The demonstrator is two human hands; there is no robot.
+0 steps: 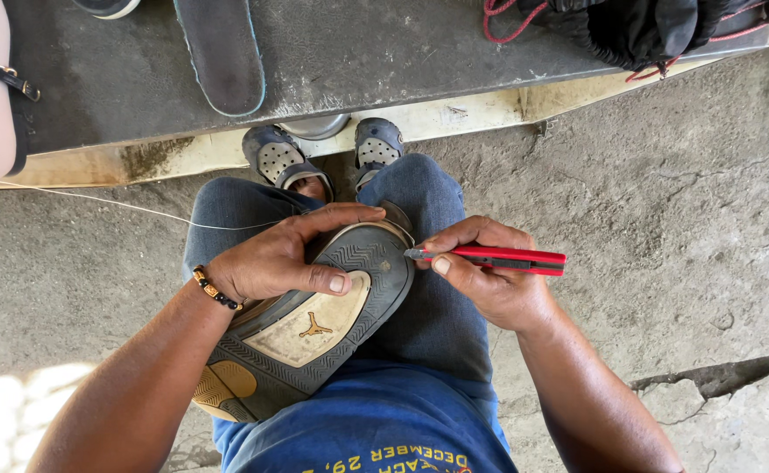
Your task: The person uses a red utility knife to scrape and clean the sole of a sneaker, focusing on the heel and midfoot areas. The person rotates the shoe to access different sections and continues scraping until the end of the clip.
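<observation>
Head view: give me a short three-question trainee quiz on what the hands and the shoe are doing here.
1. True or false: the shoe lies sole-up on the person's lap.
2. Which hand holds the red utility knife? A) left hand B) right hand C) neither
3. Fill in: the knife's tip meets the shoe at the edge of the ____ end of the sole.

Key
1. True. The patterned sole faces the camera, resting on the jeans.
2. B. The right hand grips the knife; the left hand presses down on the sole.
3. Toe. The tip touches the sole's rim near the toe, by the knees.
</observation>
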